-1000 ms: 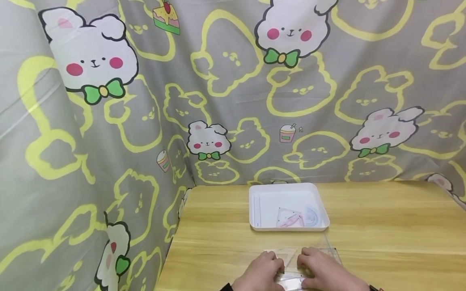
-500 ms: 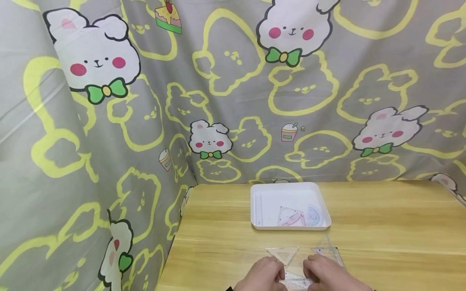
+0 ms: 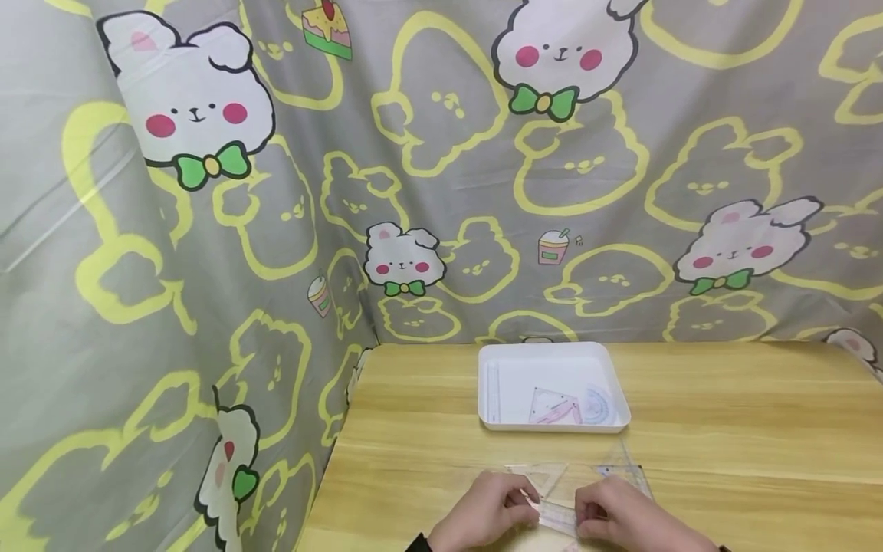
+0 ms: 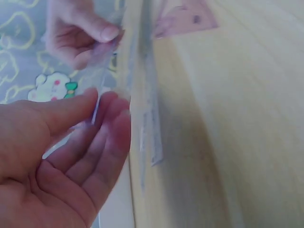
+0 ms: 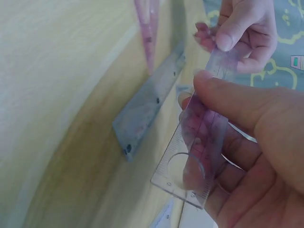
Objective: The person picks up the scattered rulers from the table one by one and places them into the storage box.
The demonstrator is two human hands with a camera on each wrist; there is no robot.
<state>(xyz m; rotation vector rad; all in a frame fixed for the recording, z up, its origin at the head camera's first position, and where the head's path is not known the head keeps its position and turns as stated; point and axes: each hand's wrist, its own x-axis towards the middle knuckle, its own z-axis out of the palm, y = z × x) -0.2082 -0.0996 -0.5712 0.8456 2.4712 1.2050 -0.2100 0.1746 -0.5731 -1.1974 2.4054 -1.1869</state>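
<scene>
You pinch a clear, glossy plastic ruler over the smooth light wooden tabletop; behind sit a smooth white plastic tray and a matt printed cloth backdrop.

Left hand and right hand pinched clear plastic ruler near white rectangular tray on wooden table.

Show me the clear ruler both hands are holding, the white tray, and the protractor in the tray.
clear ruler (image 5: 199, 142), right wrist view, middle of its face
white tray (image 3: 552, 426), head view, near rim
protractor (image 3: 599, 405), head view, curved body
</scene>
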